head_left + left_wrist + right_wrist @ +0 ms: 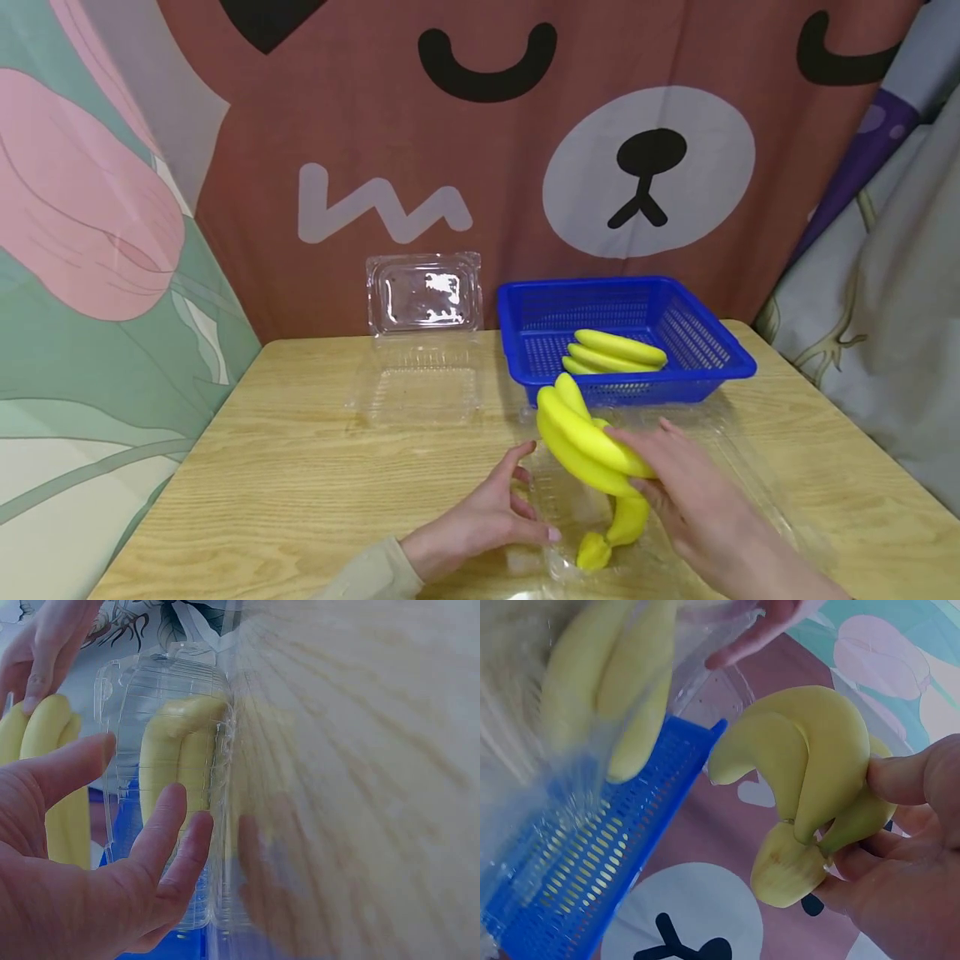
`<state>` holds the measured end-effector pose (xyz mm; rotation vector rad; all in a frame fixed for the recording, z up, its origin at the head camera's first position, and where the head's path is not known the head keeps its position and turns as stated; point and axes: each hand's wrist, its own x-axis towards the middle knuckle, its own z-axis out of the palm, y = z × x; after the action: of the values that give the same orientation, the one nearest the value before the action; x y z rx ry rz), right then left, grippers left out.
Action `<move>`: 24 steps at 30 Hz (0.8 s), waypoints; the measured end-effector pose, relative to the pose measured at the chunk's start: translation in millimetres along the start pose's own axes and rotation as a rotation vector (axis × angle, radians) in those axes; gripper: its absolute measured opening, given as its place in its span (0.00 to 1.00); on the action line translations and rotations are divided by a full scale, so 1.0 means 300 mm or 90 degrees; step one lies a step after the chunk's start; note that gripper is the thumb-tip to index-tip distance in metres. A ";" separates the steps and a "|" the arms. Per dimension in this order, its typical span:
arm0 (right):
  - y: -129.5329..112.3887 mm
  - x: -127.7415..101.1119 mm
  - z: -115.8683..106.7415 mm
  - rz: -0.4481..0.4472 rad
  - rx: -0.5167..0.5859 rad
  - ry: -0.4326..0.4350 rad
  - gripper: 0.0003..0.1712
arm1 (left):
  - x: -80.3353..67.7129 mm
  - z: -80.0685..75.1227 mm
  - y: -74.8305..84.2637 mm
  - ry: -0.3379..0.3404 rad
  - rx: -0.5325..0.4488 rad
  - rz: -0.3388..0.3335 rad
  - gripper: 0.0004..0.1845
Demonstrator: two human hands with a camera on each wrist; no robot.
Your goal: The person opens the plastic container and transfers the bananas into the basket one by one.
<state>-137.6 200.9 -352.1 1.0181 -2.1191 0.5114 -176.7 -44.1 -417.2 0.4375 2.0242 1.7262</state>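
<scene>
My right hand point(697, 500) holds a bunch of yellow bananas point(588, 446) by its stem end. It is raised over a clear plastic clamshell box point(553, 492) near the table's front. Inside that box lies another bunch of bananas point(628, 521), partly hidden by the held one in the head view. At the box's left side is my left hand point(487, 517), thumb and fingers spread. The left wrist view shows its fingertips point(174, 796) close to the box wall; whether they touch it I cannot tell. In the right wrist view the held bananas point(829, 757) point away from the palm.
A blue plastic basket point(637, 389) with more bananas point(615, 352) stands behind the box, at the table's back right. Left of it sits an open clear clamshell point(423, 392), its lid upright against the patterned curtain point(360, 125). The wooden table point(315, 467) extends to the left.
</scene>
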 end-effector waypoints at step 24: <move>0.247 0.162 0.019 0.080 -0.012 -0.071 0.36 | 0.003 -0.002 -0.002 0.003 -0.019 0.007 0.56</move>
<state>-219.6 218.0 -322.5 0.9253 -2.2933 0.5055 -177.7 -44.3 -417.9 0.4369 1.9997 1.7633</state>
